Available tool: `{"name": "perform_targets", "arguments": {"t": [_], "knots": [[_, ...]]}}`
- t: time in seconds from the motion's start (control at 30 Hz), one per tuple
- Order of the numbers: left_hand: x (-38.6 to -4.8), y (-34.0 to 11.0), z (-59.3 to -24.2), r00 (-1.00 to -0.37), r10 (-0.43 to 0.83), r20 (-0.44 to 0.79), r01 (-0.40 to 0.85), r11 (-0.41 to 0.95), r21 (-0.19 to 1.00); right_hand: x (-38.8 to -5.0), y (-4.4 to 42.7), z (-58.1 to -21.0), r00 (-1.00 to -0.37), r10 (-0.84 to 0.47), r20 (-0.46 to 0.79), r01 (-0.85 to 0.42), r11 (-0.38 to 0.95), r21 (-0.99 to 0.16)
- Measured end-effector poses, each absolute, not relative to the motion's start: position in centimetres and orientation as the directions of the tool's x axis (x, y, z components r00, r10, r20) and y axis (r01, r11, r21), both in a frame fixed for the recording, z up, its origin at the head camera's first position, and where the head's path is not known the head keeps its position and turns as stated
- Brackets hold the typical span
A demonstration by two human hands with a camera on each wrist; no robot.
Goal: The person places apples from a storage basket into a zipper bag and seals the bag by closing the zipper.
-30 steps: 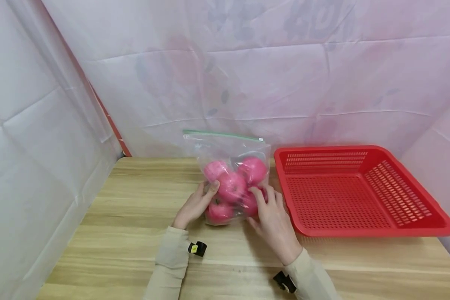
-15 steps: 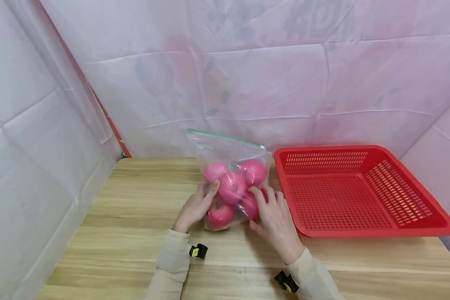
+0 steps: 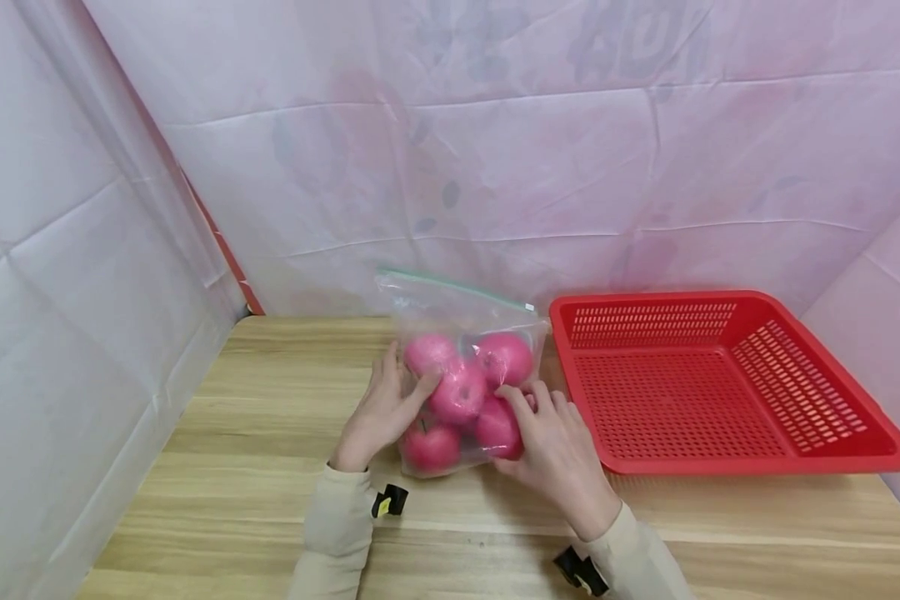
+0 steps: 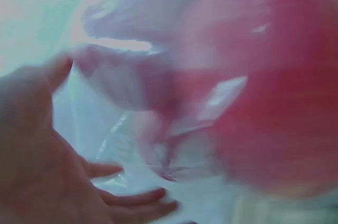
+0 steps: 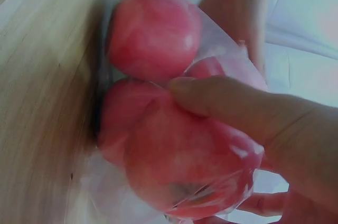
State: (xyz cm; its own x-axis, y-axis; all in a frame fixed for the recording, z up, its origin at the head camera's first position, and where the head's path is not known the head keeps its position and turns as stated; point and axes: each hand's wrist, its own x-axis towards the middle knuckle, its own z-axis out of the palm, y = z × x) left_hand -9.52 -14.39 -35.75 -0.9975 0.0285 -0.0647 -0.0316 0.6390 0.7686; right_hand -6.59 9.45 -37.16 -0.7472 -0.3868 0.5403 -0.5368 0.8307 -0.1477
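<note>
A clear zip bag [image 3: 457, 307] with a green seal strip along its top holds several pinkish-red apples [image 3: 459, 393]. It stands on the table between both hands, tilted slightly back. My left hand [image 3: 378, 417] is at the bag's left side, fingers extended and spread, thumb by the middle apple; the left wrist view, blurred, shows the fingers uncurled beside the plastic. On the other side, my right hand [image 3: 558, 454] grips the bag around the lower right apple. Its thumb [image 5: 227, 100] presses the plastic between apples in the right wrist view.
A red plastic basket [image 3: 727, 465] with perforated walls stands just right of the bag. The wooden table [image 3: 270, 467] meets a pale printed cloth [image 3: 495, 167] behind. Black wrist straps [image 3: 390, 500] sit at the cuffs.
The bag and its apples have shifted a little toward me, and the seal has come lower. The left fingers have spread and lifted into view, while the right hand keeps its grip.
</note>
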Motion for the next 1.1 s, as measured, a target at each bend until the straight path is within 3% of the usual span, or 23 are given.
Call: {"name": "perform_targets", "arguments": {"t": [0.2,0.5,0.63,0.77,0.9,1.1], "knots": [[-9.0,-13.8,-34.5,-0.993,0.101,0.053,0.106,0.638,0.763,-6.5,9.4,-37.2,-0.739,-0.388,0.551,-0.538,0.832,-0.136],[-9.3,-13.4,-35.2,-0.995,0.028,0.097,0.092,0.645,0.758,-6.7,9.1,-37.3,-0.72,-0.385,0.578,-0.578,0.793,-0.192],[-9.5,-13.4,-35.5,-0.985,0.006,0.174,0.133,0.672,0.729,-6.6,9.0,-37.1,-0.725,-0.399,0.561,-0.597,0.771,-0.223],[-9.8,-13.3,-35.7,-0.948,-0.007,0.319,0.211,0.737,0.642,-6.5,8.9,-37.1,-0.727,-0.408,0.553,-0.61,0.754,-0.246],[-10.1,-13.4,-35.9,-0.876,0.065,0.479,0.343,0.781,0.522,-6.5,8.7,-37.1,-0.698,-0.441,0.563,-0.646,0.727,-0.232],[-10.5,-13.7,-36.5,-0.835,0.152,0.529,0.431,0.779,0.457,-6.7,8.5,-37.0,-0.637,-0.509,0.58,-0.707,0.684,-0.177]]}}
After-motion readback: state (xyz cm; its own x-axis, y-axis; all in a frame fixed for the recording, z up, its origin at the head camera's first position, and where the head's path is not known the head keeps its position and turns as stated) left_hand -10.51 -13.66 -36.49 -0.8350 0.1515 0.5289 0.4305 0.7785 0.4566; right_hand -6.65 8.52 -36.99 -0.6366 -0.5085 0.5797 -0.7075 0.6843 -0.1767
